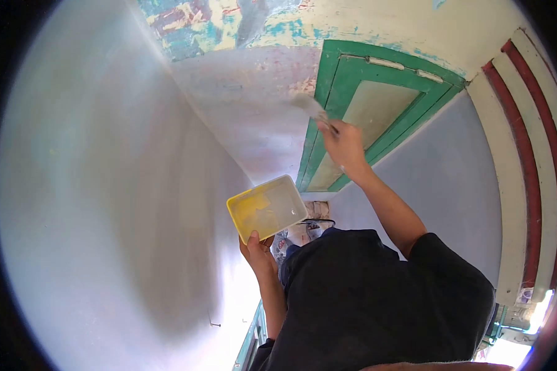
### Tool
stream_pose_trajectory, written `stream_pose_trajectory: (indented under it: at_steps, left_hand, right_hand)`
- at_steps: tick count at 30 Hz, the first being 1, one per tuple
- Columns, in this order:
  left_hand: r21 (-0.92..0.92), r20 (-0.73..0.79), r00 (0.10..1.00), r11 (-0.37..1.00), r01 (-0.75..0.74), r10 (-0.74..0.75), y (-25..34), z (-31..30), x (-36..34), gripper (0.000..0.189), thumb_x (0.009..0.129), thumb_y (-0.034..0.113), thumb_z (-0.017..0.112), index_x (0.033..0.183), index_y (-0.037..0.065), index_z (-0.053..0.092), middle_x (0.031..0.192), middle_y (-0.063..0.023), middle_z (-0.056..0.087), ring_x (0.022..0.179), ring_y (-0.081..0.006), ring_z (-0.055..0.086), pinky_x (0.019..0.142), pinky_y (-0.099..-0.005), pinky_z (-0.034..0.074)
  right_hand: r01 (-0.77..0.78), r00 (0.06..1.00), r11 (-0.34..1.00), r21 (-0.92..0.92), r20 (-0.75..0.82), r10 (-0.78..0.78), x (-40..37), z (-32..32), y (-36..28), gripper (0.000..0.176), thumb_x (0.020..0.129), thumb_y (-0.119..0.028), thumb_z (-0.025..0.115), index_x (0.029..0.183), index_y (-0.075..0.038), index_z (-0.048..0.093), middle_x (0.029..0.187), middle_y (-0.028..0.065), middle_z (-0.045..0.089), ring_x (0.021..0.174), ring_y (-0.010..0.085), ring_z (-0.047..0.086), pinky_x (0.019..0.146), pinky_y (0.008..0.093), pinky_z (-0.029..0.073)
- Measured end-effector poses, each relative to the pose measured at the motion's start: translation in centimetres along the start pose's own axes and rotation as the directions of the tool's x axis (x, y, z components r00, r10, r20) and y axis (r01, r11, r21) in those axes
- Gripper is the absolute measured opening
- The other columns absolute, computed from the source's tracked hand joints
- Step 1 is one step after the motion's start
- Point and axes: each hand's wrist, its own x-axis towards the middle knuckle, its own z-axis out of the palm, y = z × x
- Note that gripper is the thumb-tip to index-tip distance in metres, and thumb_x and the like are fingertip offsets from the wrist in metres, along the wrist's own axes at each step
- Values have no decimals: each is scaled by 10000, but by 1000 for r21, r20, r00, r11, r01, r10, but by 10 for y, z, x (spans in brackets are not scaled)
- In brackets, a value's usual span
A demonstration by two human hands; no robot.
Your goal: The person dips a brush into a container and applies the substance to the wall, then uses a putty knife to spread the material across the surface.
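Note:
My left hand (259,256) grips a yellow rectangular plastic tub (244,213) by its near edge, thumb over the rim. Whitish-grey paste is smeared across the inside of the tub, mostly on the right half. In my right hand (345,148) is a putty knife (315,110), its handle wrapped by closed fingers. The knife's blade is blurred and overlaps the patchy wall (247,102) close to the left edge of a green door frame (320,86).
A smooth greyish wall (117,185) rises on the left, with a small hook (215,324) low on it. The green door (377,108) has pale panels. Peeling blue and red paint (229,25) shows above. Red and cream bands (520,123) run down the right side.

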Motion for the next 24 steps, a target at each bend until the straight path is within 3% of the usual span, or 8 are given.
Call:
stream_pose_trajectory:
  at_steps: [2, 6, 8, 15, 17, 18, 20, 24]
  left_hand:
    - [-19, -17, 1000, 1000, -21, 21, -1, -1, -1, 506, 923, 210, 564, 1366, -18, 477, 1248, -186, 613, 1105, -322, 673, 942, -450, 576]
    - [25, -32, 1000, 1000, 2, -1, -2, -2, 0, 502, 923, 210, 563, 1362, -18, 478, 1237, -185, 617, 1109, -322, 673, 938, -448, 578]
    - [37, -15, 1000, 999, 6, -6, -3, 3, 3, 499, 924, 210, 563, 1360, -17, 479, 1233, -185, 619, 1111, -323, 672, 939, -449, 577]
    - [27, 14, 1000, 999, 18, -18, 4, 8, 3, 503, 928, 226, 562, 1357, -21, 476, 1243, -189, 610, 1096, -321, 677, 917, -440, 581]
    - [17, -12, 1000, 1000, 16, -16, 4, 1, 0, 504, 928, 229, 562, 1357, -22, 476, 1245, -189, 609, 1095, -322, 677, 916, -438, 581]
    - [19, -24, 1000, 1000, 6, -6, 4, -3, -2, 504, 929, 234, 562, 1355, -22, 477, 1242, -189, 611, 1098, -320, 675, 920, -437, 580]
    - [22, -41, 999, 1000, -8, 9, 4, -8, -5, 504, 930, 238, 563, 1354, -22, 478, 1240, -188, 612, 1100, -319, 674, 924, -435, 579]
    - [39, -24, 999, 999, 21, -20, 0, -5, 0, 492, 935, 223, 571, 1355, -18, 482, 1238, -181, 613, 1108, -309, 670, 926, -436, 580]
  right_hand:
    - [-160, 987, 987, -1, -2, 160, -15, -12, 4, 353, 928, -267, 699, 751, 36, 666, 638, 257, 587, 567, 442, 586, 537, 469, 462]
    - [-86, 992, 996, 7, 96, 85, -16, -9, -6, 360, 926, -284, 711, 773, 40, 681, 626, 238, 590, 536, 408, 580, 534, 453, 459]
    - [40, 980, 999, -7, 194, -38, 6, 6, -6, 356, 918, -298, 722, 821, 43, 698, 626, 228, 594, 528, 386, 574, 543, 438, 464]
    - [-76, 979, 997, 24, 192, 70, 25, -5, 25, 379, 921, -327, 714, 840, 43, 702, 619, 239, 579, 519, 379, 541, 543, 433, 443]
    - [-95, 995, 995, 25, 19, 95, 5, -10, 44, 365, 930, -344, 724, 932, 21, 736, 590, 150, 544, 522, 192, 448, 537, 379, 403]
    - [-89, 996, 996, 29, 28, 88, -2, -17, 45, 365, 930, -344, 724, 932, 21, 736, 590, 150, 544, 522, 192, 448, 537, 379, 403]
    - [-252, 962, 966, -58, 91, 256, -16, -35, 37, 402, 941, -360, 696, 865, 35, 705, 625, 222, 566, 522, 308, 514, 552, 392, 422]
    - [-263, 951, 964, -29, 158, 265, -17, -30, -6, 361, 955, -321, 679, 884, 32, 709, 668, 211, 595, 574, 324, 572, 568, 408, 449]
